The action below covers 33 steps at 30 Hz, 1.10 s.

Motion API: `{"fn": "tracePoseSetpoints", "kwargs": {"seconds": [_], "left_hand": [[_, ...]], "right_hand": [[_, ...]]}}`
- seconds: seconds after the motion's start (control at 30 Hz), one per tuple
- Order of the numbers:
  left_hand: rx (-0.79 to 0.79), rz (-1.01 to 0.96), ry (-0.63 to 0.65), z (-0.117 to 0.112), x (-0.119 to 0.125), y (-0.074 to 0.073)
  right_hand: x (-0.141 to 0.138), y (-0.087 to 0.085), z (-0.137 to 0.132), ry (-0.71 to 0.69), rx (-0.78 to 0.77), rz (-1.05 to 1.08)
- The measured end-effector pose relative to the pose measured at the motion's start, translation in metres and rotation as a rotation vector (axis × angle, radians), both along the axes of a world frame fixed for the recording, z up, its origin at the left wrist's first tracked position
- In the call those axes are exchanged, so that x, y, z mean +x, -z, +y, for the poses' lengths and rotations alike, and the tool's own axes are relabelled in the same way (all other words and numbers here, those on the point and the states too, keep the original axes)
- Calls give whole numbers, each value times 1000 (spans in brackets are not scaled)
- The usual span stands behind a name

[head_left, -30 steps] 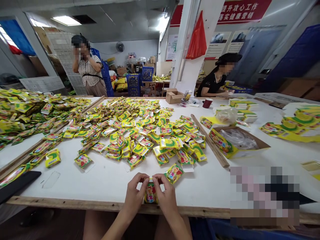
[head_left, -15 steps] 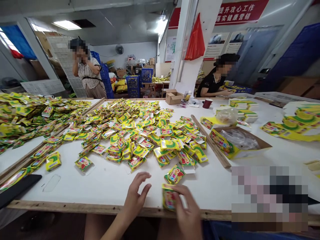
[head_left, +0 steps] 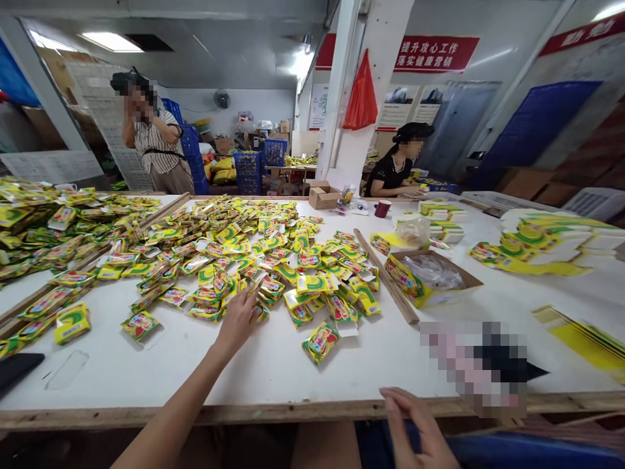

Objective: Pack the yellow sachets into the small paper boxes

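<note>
"What lies at the left?"

"A left heap of small, glossy yellow-and-green packets, bordered by a rough wooden strip. Past it spreads the middle heap: flat, rectangular packets at all angles, several with white flaps sticking out."

"The left hand?"

"At the middle heap's near edge, fingers stretched onto the packets; I can't tell whether they pinch one. To its right, a single packet lies flat."

"And the right hand?"

"Lower right of centre, loosely spread, thumb apart from the fingers. Above it, an open carton holds crumpled clear plastic; farther right, printed yellow card lies in overlapping layers."

"Edges and room?"

"Smooth white table runs along the lower frame, between the middle heap and the wooden front edge; the left forearm crosses it. A second strip divides heap from carton."
</note>
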<state>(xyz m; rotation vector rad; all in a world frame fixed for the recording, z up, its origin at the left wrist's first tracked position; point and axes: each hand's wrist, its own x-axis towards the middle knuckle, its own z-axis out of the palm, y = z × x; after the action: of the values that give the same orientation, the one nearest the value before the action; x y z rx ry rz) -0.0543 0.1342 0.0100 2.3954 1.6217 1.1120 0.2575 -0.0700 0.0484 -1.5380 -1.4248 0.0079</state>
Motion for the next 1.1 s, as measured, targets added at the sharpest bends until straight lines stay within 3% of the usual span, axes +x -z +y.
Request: {"fn": "tracePoseSetpoints", "kwargs": {"seconds": [0.1,0.23,0.33,0.47,0.6,0.73,0.9,1.1], "left_hand": [[2,-27,-35,6,-15,-5],[16,-108,-75,1,-29,-14],[32,-241,-70,-20,-27,-27],[-18,-564,-18,-64,-9,-41],[-258,-687,154,-100,16,-28],[-457,-814,268,-115,31,-6],[-526,-999,288,-117,37,5],[-504,-849,227,-119,38,15]], "right_hand": [[-33,-6,16,-126,46,44],[-43,-4,26,-191,-2,115],[-48,2,29,-200,-27,169],[-67,15,37,-255,-29,216],[-99,32,54,-355,-81,310],[-123,46,67,-478,-153,454],[-122,51,75,-517,-188,480],[-113,46,85,-560,-229,422]]}}
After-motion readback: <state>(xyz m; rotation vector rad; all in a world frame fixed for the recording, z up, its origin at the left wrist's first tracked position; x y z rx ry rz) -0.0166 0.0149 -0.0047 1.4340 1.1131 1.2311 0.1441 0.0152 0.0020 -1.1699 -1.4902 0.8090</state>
